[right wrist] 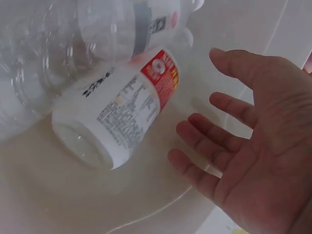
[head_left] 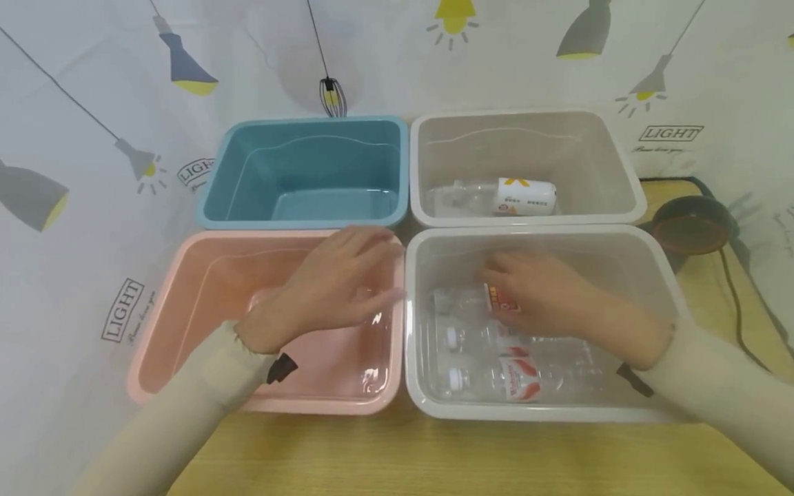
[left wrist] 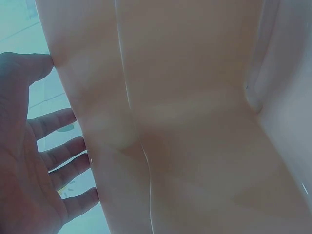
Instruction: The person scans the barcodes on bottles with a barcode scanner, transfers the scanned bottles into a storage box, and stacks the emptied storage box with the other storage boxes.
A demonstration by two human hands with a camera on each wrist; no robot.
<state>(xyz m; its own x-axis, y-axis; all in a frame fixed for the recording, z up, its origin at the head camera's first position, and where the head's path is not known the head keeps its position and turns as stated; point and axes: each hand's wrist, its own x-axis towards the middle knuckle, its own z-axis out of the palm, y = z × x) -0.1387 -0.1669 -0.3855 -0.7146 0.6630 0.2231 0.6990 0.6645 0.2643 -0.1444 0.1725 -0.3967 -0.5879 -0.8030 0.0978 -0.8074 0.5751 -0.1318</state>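
Note:
My left hand hovers over the pink plastic bin, fingers loosely extended and holding nothing. In the left wrist view its fingertips appear along the bin's edge; contact cannot be told. My right hand is inside the front light-grey bin, above clear plastic bottles. The right wrist view shows that hand's fingers apart, beside a bottle with a white and red label and not touching it. Nearer the front lies a clear bottle with a white cap and red-and-white label. The hand partly hides several bottles.
Behind stand a blue bin and another light-grey bin, which holds a clear bottle with a white label. At right, a dark round object with a cable stands on the wooden table. Patterned sheeting surrounds the back and sides.

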